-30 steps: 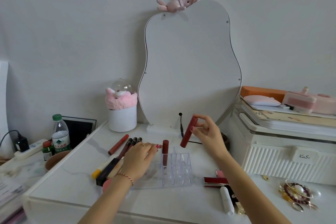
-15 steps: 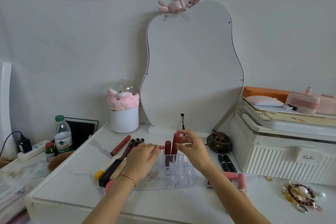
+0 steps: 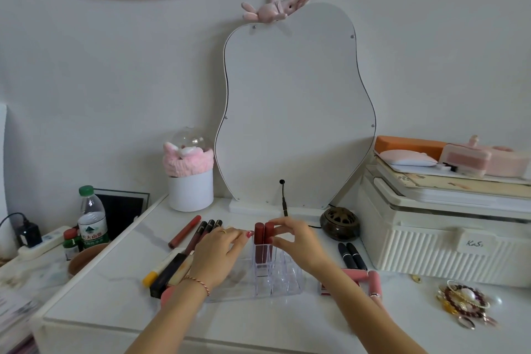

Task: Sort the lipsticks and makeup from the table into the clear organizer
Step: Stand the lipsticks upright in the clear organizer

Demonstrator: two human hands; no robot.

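A clear organizer (image 3: pixel 283 282) stands mid-table. Two dark red lipsticks stand upright in its back-left slots: one (image 3: pixel 258 238) on the left, the other (image 3: pixel 269 234) beside it. My right hand (image 3: pixel 298 241) pinches the top of the second lipstick. My left hand (image 3: pixel 218 253) rests flat against the organizer's left side, fingers spread, holding nothing. Left of it lie a red tube (image 3: pixel 184 231), three dark pencils (image 3: pixel 208 228) and a yellow-tipped pen (image 3: pixel 156 271). Two black lipsticks (image 3: pixel 352 256) and pink tubes (image 3: pixel 373 282) lie to the right.
A wavy white mirror (image 3: pixel 296 112) leans on the wall behind. A bronze burner (image 3: pixel 340 223) sits at its foot, a white pot (image 3: pixel 191 190) to the left. A ribbed cream box (image 3: pixel 448 241) fills the right; beads (image 3: pixel 465 304) lie near the front. A water bottle (image 3: pixel 92 218) stands far left.
My right hand brought the second red lipstick down from the air and stood it in the slot beside the first. My left hand stayed against the organizer.
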